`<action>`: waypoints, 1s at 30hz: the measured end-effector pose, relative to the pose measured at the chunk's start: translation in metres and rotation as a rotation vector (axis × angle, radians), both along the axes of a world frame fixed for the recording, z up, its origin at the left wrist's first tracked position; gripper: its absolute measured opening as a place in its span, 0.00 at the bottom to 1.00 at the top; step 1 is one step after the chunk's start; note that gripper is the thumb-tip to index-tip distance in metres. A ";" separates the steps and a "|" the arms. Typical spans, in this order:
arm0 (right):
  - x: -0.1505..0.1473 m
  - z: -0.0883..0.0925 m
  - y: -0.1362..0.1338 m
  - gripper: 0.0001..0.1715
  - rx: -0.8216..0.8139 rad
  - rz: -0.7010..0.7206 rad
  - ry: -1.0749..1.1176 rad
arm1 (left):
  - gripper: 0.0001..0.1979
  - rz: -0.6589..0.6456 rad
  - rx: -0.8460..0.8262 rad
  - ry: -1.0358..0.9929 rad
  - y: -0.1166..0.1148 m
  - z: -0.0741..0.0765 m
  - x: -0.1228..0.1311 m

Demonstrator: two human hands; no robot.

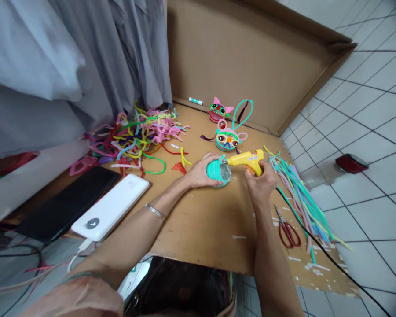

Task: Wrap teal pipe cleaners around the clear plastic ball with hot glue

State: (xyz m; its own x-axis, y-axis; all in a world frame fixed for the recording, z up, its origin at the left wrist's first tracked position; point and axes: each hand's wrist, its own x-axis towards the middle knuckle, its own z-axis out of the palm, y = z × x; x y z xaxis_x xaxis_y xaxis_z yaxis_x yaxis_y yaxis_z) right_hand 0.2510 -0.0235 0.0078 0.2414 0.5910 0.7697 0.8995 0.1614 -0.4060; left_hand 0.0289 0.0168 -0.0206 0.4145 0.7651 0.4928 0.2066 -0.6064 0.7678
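My left hand (203,171) is closed around a small clear container wrapped in turquoise pipe cleaner (214,172), just above the table (204,220). Its clear, unwrapped end faces right. In my right hand (262,178) is a yellow hot glue gun (246,160), gripped by its handle. The nozzle points left and meets the upper edge of the wrapped container; I cannot make out whether glue is coming out. Behind my hands stand two decorated animal-face crafts, one with pink ears (218,110) and one with a turquoise loop on top (228,140).
Tangled pipe cleaners (145,132) are heaped at the left, near a white power bank (110,207) and a black flat device (69,202). Straight pipe cleaners (300,198) and red-handled scissors (287,231) lie right, beside a black cord (320,242). Cardboard (244,66) stands behind.
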 end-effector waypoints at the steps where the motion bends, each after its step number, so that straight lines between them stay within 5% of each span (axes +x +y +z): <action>1: 0.000 0.001 0.000 0.18 -0.010 -0.001 0.004 | 0.38 -0.001 0.001 0.000 0.000 0.000 0.000; 13: 0.012 0.000 0.011 0.23 -0.161 -0.119 0.304 | 0.38 -0.001 -0.009 0.008 -0.001 0.002 0.000; 23: 0.043 -0.046 0.021 0.22 -0.453 -0.362 0.157 | 0.36 0.077 -0.056 -0.041 -0.003 0.003 -0.001; 30: 0.030 -0.031 0.010 0.28 -0.480 -0.405 -0.148 | 0.36 0.089 0.032 0.028 -0.006 0.001 0.003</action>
